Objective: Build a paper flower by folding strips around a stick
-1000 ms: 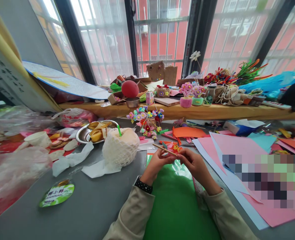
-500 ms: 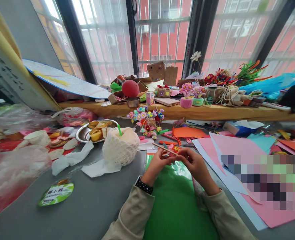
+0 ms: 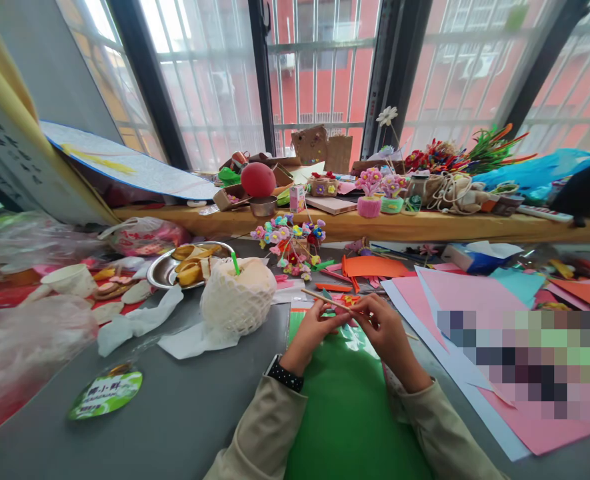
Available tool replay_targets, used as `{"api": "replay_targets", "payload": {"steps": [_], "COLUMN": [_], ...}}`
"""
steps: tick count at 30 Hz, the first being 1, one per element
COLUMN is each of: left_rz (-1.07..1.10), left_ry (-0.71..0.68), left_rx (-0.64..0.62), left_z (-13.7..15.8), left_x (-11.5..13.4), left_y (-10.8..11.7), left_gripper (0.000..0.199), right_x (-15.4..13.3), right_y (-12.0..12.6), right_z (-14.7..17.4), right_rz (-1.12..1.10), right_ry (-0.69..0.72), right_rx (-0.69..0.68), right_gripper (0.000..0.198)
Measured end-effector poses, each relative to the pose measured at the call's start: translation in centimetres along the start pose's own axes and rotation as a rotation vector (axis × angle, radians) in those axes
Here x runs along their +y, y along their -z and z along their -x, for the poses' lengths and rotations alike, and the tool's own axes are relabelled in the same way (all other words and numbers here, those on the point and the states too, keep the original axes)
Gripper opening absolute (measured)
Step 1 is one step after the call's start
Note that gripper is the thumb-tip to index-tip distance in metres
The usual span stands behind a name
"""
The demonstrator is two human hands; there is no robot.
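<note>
Both of my hands meet over a shiny green sheet (image 3: 355, 413) on the grey table. A thin wooden stick (image 3: 325, 299) slants between them, its free end pointing up and left. My left hand (image 3: 313, 333) pinches near the stick's middle. The fingers of my right hand (image 3: 382, 333) close on the stick farther right, and its tail shows past the hand. A small grey-green piece sits by the stick near my left fingertips; whether it is attached I cannot tell. Red and pink scraps lie just behind the fingers.
A coconut (image 3: 237, 293) in white foam netting, with a green straw, stands left of my hands. Behind it is a metal bowl (image 3: 162, 270) of peels. Pink and pale-blue paper sheets (image 3: 475, 293) spread at right. Handmade flowers (image 3: 295, 243) stand before the wooden sill (image 3: 425, 230).
The right hand has turned slightly around the stick, and the stick's right end now shows beyond it. The left hand keeps its pinch. The whole view has shifted a little.
</note>
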State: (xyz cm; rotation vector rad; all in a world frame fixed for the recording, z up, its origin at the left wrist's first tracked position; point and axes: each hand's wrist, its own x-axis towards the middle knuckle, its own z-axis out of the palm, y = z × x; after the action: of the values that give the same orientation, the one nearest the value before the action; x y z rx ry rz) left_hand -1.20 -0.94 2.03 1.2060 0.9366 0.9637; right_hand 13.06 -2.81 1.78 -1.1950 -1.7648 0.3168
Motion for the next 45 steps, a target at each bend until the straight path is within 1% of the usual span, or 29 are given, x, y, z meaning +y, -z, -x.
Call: {"api": "replay_targets", "payload": {"steps": [3, 10, 16, 20, 24, 25, 27, 29, 30, 32, 34, 35, 37, 39, 41, 45], "left_rz": [-0.018, 0.000, 0.004, -0.010, -0.018, -0.021, -0.025, -0.033, -0.047, -0.129, -0.327, -0.454, -0.692, -0.874, -0.998, -1.109], "left_ry": [0.009, 0.000, 0.031, 0.013, -0.018, -0.018, -0.012, -0.053, -0.100, -0.249, -0.432, -0.514, -0.625, -0.664, -0.668, -0.665], "left_rx": [0.013, 0.033, 0.072, 0.047, 0.004, 0.004, 0.030, 0.108, 0.161, 0.289, 0.389, 0.378, 0.315, 0.244, 0.221, 0.196], "left_z": [-0.1, -0.2, -0.3, -0.2, -0.3, -0.4, -0.6, -0.7, -0.7, -0.6, -0.3, -0.1, 0.1, 0.3, 0.3, 0.4], "left_x": [-0.2, -0.3, -0.3, -0.3, -0.5, -0.6, -0.8, -1.0, -1.1, -0.9, -0.6, -0.4, -0.2, -0.1, -0.2, -0.2], "left_y": [0.1, 0.1, 0.0, 0.1, 0.0, 0.0, 0.0, 0.2, 0.3, 0.5, 0.8, 0.8, 0.8, 0.7, 0.6, 0.4], "left_gripper": [0.033, 0.036, 0.037, 0.038, 0.038, 0.040, 0.051, 0.063, 0.066, 0.062, 0.047, 0.035, 0.018, 0.013, 0.013, 0.015], "right_x": [0.0, -0.2, -0.2, -0.1, -0.2, -0.2, -0.1, 0.0, 0.1, 0.3, 0.5, 0.7, 0.9, 1.2, 1.4, 1.6], "right_y": [-0.2, -0.2, -0.2, -0.1, 0.0, 0.1, 0.1, 0.1, 0.1, 0.0, -0.1, -0.2, -0.4, -0.5, -0.6, -0.7], "right_z": [0.0, 0.0, 0.0, 0.0, 0.0, 0.0, 0.0, 0.0, 0.0, 0.0, 0.1, 0.1, 0.1, 0.2, 0.2, 0.4], "right_rz": [0.007, -0.068, -0.121, -0.161, -0.129, -0.113, -0.083, -0.037, -0.007, 0.051, 0.106, 0.132, 0.178, 0.199, 0.203, 0.231], "right_ry": [-0.005, -0.085, -0.138, -0.198, -0.181, -0.167, -0.144, -0.126, -0.117, -0.095, -0.074, -0.062, -0.039, -0.017, -0.002, 0.031], "right_rx": [0.015, 0.011, 0.002, -0.015, 0.013, 0.026, 0.040, 0.042, 0.040, 0.030, 0.017, 0.009, -0.009, -0.027, -0.047, -0.053], "right_gripper": [0.013, 0.017, 0.022, 0.022, 0.021, 0.021, 0.021, 0.021, 0.021, 0.021, 0.020, 0.019, 0.017, 0.014, 0.011, 0.007]}}
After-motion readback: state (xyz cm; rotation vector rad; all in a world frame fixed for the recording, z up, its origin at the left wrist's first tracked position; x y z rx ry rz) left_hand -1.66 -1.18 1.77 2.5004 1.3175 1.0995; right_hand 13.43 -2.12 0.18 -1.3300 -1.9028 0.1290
